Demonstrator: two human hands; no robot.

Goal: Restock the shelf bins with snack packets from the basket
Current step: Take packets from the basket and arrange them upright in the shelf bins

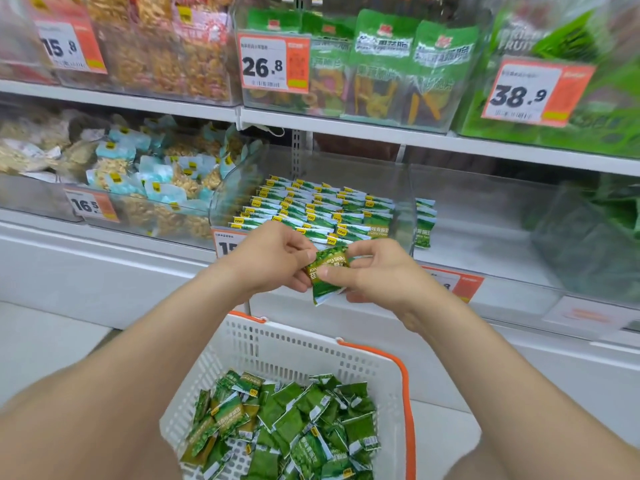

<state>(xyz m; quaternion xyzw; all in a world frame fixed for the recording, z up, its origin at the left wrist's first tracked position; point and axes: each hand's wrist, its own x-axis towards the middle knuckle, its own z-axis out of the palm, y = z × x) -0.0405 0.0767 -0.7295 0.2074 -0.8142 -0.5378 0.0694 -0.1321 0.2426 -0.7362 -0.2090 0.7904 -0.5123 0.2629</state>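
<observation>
Now, looking down from the head view: pinching a single green snack packet (327, 271) with both hands, the left hand (273, 258) at its left edge and the right hand (377, 275) at its right, thumb and fingers of each grip curling onto the wrapper. Holding it tilted, print upside down, just in front of the clear bin (412, 202) on the lower shelf (485, 237) and above the white basket (294, 344) with its orange handles (403, 372). Standing in tidy upright rows inside that bin: matching packets (311, 209), filling most of it. Leaning just outside its right wall: stray packets (424, 220), possibly sitting in a neighbouring bin, though hard telling through the clear plastic. Lying jumbled in the basket bottom: a loose heap of green packets (294, 427). Hanging on a bin above: a price tag (273, 62) reading 26.8.
</observation>
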